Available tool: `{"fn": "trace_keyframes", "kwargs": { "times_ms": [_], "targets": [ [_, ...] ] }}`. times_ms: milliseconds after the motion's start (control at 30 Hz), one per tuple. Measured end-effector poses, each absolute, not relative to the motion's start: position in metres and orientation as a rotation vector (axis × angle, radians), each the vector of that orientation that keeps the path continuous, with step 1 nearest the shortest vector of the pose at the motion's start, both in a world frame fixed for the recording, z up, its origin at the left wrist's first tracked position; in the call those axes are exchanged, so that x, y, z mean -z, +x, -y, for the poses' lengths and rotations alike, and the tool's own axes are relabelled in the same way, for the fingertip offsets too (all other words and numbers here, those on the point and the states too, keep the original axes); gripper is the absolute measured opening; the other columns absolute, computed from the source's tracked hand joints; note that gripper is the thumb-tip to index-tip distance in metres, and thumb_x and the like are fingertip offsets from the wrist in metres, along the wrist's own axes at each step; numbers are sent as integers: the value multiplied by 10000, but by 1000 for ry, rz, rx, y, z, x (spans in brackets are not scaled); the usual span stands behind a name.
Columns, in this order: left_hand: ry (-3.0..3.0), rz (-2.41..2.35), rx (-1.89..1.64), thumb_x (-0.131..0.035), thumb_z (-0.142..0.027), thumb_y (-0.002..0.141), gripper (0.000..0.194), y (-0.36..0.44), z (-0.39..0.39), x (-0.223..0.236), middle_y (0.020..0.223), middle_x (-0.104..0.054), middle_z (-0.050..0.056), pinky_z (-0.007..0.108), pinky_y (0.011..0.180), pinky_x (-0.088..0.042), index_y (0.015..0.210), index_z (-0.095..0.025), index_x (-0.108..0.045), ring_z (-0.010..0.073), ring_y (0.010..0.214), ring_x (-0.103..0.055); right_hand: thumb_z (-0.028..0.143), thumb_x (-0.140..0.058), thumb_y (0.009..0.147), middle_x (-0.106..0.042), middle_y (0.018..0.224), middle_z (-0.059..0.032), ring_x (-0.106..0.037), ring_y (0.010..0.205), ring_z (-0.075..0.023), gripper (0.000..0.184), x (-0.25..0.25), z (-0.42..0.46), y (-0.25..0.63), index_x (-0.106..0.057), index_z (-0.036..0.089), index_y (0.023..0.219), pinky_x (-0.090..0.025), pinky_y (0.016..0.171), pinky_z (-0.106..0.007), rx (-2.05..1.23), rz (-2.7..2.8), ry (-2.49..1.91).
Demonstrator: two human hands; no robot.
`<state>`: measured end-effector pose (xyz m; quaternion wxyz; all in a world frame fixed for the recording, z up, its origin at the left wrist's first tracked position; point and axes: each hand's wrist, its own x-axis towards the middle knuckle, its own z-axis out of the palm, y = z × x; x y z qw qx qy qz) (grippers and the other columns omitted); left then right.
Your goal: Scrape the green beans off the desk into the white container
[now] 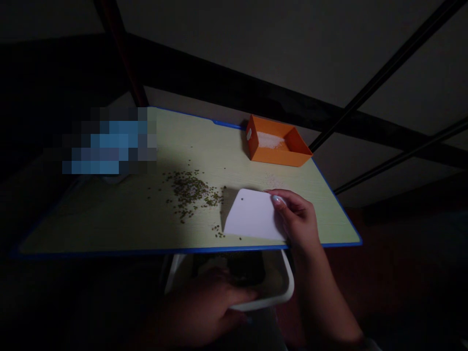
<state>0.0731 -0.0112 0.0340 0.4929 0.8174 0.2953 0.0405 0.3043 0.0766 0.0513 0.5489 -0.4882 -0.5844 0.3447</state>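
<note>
My right hand (298, 219) grips a white plastic scraper (252, 214), which rests flat on the pale green table (127, 224) close to its front edge. Small green seeds (192, 192) lie scattered on the table left of the scraper, and a few sit right at the scraper's lower edge. My left hand (208, 307) holds a white container (281, 287) under the table's front edge, fingers wrapped over its rim. Some dark seeds lie inside the container.
An orange box (278, 146) with white grains inside stands at the table's back right. A few white grains lie on the table in front of it. A blurred blue patch covers the back left. The surroundings are dark, with black bars behind.
</note>
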Motion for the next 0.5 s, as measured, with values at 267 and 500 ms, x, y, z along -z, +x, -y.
{"fn": "trace_keyframes", "kwargs": {
  "times_ms": [267, 500],
  "targets": [
    [1981, -704, -78, -715, -226, 923, 520, 72, 11, -35, 1433, -675, 37, 589, 1156, -460, 1393, -433, -628, 345, 1326, -628, 294, -764, 867, -849, 967, -7, -775, 928, -212, 109, -53, -75, 303, -848, 326, 929, -591, 855, -374, -844, 1433, -1145],
    [1993, -704, -79, -699, -242, 939, 458, 72, 11, -34, 1506, -617, 54, 633, 1144, -465, 1368, -394, -649, 374, 1368, -593, 303, -750, 891, -849, 1015, -5, -775, 973, -216, 124, -51, -76, 304, -844, 333, 966, -590, 897, -395, -836, 1463, -1143]
  ]
}}
